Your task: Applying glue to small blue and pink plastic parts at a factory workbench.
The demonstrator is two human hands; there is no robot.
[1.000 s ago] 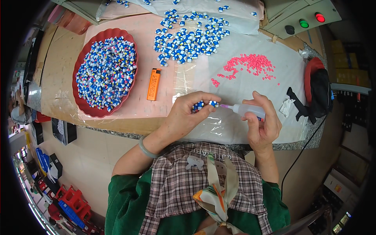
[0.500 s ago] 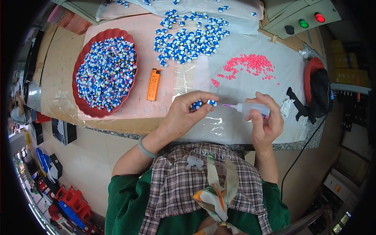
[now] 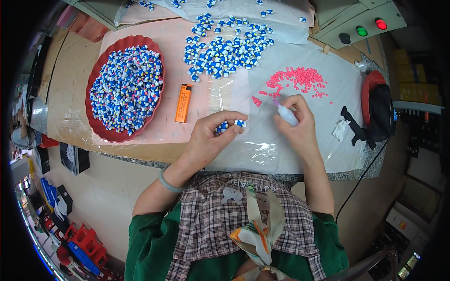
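Observation:
My left hand is closed over several small blue-and-white figures. One figure is pinched between thumb and forefinger, and others show inside the curled fingers. My right hand grips a translucent squeeze bottle with a thin purplish nozzle. The nozzle's tip points away from me and meets the near edge of a scatter of small pink pieces; whether a piece clings to it I cannot tell. Many more blue-and-white figures lie loose on the sheet beyond my hands.
At the left, a red scalloped tray holds a heap of the little figures. An orange lighter lies beside it. On the right are a crumpled white tissue, a black strap and a red bowl under black cloth. A panel with lights stands behind.
My right hand has carried the bottle away from the left hand's figure, forward to the pink pieces, turning its nozzle from leftward to away from me. My left hand has shifted slightly left.

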